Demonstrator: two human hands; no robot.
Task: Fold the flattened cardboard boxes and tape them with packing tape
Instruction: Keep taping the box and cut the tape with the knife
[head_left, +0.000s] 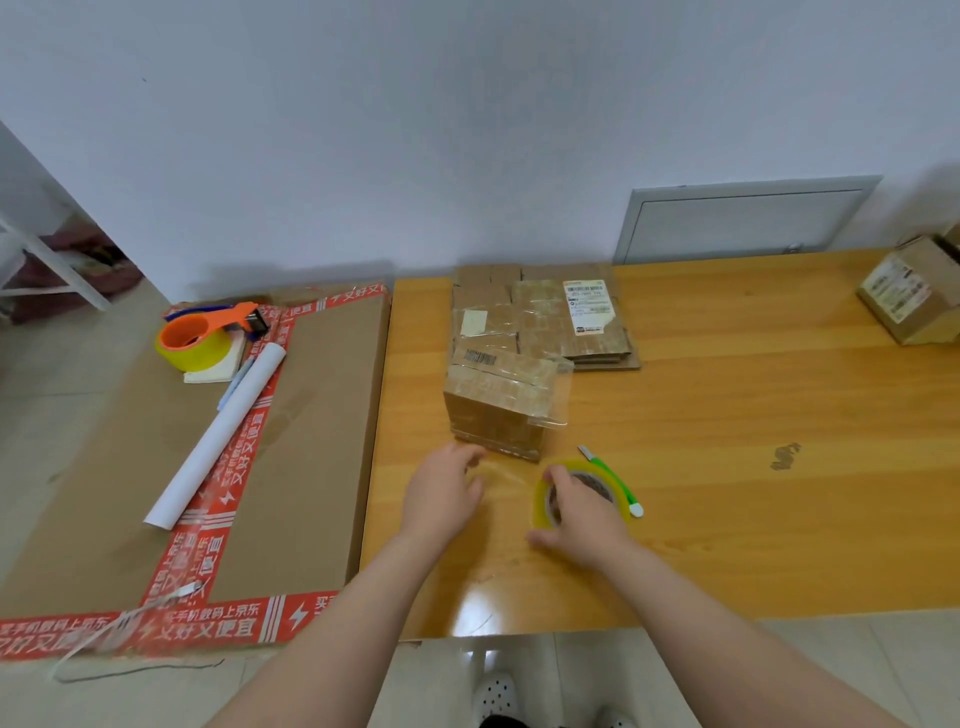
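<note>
Assembled small boxes: two plainly seen, namely centre box (498, 410) and right-edge box (914, 291). Flattened boxes: one stack (540, 317), upper centre; sheets not countable. Tape rolls: two, namely dispenser roll (195, 345) upper left and loose roll (540, 501) lower centre. Large carton (311, 415): one, left. Paper tube (218, 436): one. Green-handled cutter (613, 478): one.

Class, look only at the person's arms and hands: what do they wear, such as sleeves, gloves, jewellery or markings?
Both forearms are bare as far as the frame shows, with no sleeves in view. The left hand and right hand wear no gloves, and no watch, bracelet, ring or marking shows.
</note>
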